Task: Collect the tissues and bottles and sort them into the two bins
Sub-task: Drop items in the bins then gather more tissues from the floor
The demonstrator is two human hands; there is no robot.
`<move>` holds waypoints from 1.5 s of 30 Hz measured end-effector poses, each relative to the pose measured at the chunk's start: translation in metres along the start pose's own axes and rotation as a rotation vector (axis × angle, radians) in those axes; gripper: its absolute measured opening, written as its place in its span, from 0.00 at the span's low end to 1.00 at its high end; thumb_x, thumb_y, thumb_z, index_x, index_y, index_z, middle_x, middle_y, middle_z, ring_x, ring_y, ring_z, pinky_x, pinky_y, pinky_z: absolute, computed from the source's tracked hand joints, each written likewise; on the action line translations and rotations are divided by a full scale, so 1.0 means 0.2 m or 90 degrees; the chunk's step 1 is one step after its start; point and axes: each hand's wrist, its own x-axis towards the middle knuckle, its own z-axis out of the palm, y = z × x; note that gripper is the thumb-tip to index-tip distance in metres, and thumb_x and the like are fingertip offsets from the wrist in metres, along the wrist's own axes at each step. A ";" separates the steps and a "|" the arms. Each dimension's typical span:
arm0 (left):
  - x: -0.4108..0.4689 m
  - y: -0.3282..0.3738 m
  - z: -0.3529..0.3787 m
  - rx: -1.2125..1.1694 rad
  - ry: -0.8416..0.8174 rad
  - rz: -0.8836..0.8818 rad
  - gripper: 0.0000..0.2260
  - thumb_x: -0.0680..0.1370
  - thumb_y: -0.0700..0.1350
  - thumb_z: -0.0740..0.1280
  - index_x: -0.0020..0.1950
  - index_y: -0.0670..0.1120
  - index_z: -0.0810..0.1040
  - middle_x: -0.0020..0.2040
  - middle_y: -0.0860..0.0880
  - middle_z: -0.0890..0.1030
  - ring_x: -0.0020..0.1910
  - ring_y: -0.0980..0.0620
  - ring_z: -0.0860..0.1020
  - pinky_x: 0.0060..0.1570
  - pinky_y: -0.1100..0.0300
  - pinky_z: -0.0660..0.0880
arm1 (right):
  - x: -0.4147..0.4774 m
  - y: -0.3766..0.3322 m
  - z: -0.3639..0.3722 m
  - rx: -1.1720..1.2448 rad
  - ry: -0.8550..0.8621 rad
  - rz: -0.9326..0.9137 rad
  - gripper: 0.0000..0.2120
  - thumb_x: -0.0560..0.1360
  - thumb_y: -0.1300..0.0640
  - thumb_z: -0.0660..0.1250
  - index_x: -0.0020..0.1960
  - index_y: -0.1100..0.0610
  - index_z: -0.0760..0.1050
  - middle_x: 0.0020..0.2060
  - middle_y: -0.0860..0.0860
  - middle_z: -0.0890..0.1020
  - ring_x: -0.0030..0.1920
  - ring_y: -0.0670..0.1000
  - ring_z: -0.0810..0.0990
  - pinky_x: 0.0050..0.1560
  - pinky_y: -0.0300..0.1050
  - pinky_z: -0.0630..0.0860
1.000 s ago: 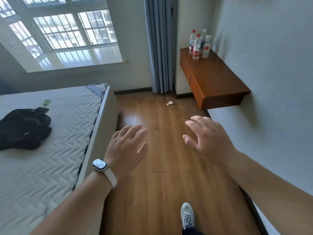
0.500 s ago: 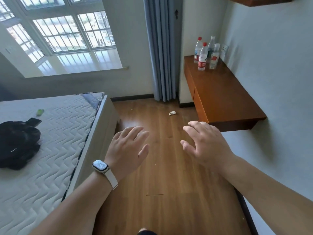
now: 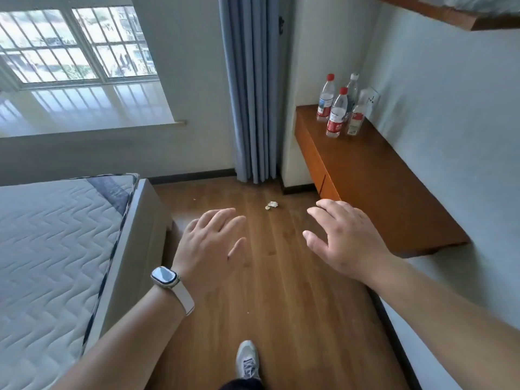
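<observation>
Several clear plastic bottles [image 3: 336, 112], some with red caps and red labels, stand upright at the far end of a wall-mounted wooden desk [image 3: 377, 192]. A small crumpled tissue [image 3: 271, 205] lies on the wooden floor near the curtain's foot. My left hand [image 3: 209, 246], a watch on its wrist, floats over the floor with fingers spread and holds nothing. My right hand [image 3: 347, 239] hovers open beside the desk's front corner, also empty. Both hands are well short of the tissue and the bottles. No bins are in view.
A bed with a quilted white mattress [image 3: 53, 249] fills the left side. A blue curtain [image 3: 250, 88] hangs in the corner beside the window [image 3: 76, 43]. A wooden shelf [image 3: 450, 15] juts out high on the right wall. My shoe [image 3: 247, 361] is on the floor below.
The view has advanced along the aisle toward the desk; the bottles and tissue look closer, and the black bag on the bed has left the frame. Both hands stay open and empty.
</observation>
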 end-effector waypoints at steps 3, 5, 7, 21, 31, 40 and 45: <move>0.22 -0.21 0.05 -0.017 0.020 0.018 0.16 0.76 0.53 0.63 0.62 0.51 0.76 0.63 0.51 0.77 0.62 0.48 0.75 0.57 0.50 0.73 | 0.30 -0.05 0.00 -0.024 0.022 -0.002 0.26 0.77 0.40 0.54 0.64 0.56 0.75 0.62 0.53 0.77 0.62 0.55 0.74 0.59 0.54 0.72; 0.34 -0.34 0.08 -0.019 0.018 0.036 0.16 0.77 0.54 0.62 0.63 0.51 0.76 0.63 0.51 0.77 0.63 0.48 0.74 0.57 0.49 0.73 | 0.48 -0.08 0.00 -0.034 0.034 0.006 0.26 0.76 0.41 0.54 0.63 0.57 0.76 0.61 0.54 0.77 0.61 0.56 0.75 0.58 0.54 0.73; 0.46 -0.44 0.11 -0.030 0.012 0.039 0.17 0.77 0.54 0.62 0.63 0.51 0.76 0.63 0.51 0.77 0.63 0.48 0.74 0.57 0.49 0.73 | 0.62 -0.11 0.03 -0.034 0.038 0.006 0.26 0.76 0.41 0.54 0.63 0.57 0.76 0.60 0.54 0.77 0.60 0.56 0.75 0.57 0.54 0.73; 1.07 -0.84 0.45 -0.052 -0.025 0.041 0.17 0.77 0.54 0.62 0.63 0.51 0.77 0.63 0.51 0.77 0.62 0.48 0.74 0.56 0.49 0.74 | 1.32 0.13 0.35 -0.016 -0.008 0.025 0.26 0.76 0.41 0.55 0.63 0.57 0.76 0.61 0.54 0.77 0.61 0.56 0.75 0.59 0.54 0.73; 1.93 -1.06 0.92 -0.044 -0.108 0.009 0.17 0.76 0.54 0.61 0.63 0.51 0.78 0.63 0.52 0.77 0.63 0.48 0.74 0.57 0.49 0.73 | 2.27 0.63 0.77 0.037 -0.060 0.024 0.23 0.75 0.42 0.56 0.58 0.57 0.76 0.56 0.53 0.77 0.55 0.57 0.76 0.53 0.55 0.74; 2.54 -1.20 1.31 -0.056 -0.140 0.022 0.18 0.76 0.51 0.66 0.65 0.49 0.76 0.66 0.48 0.75 0.65 0.45 0.73 0.58 0.47 0.72 | 2.80 1.03 1.04 0.065 -0.145 0.027 0.25 0.74 0.41 0.54 0.59 0.57 0.75 0.58 0.55 0.77 0.57 0.58 0.75 0.53 0.57 0.74; 2.70 -1.32 1.56 -0.058 -0.174 0.058 0.17 0.75 0.49 0.68 0.63 0.48 0.76 0.64 0.48 0.77 0.64 0.45 0.74 0.56 0.47 0.74 | 2.93 1.09 1.24 0.083 -0.179 0.076 0.23 0.74 0.42 0.55 0.59 0.55 0.75 0.59 0.53 0.76 0.58 0.57 0.73 0.54 0.56 0.73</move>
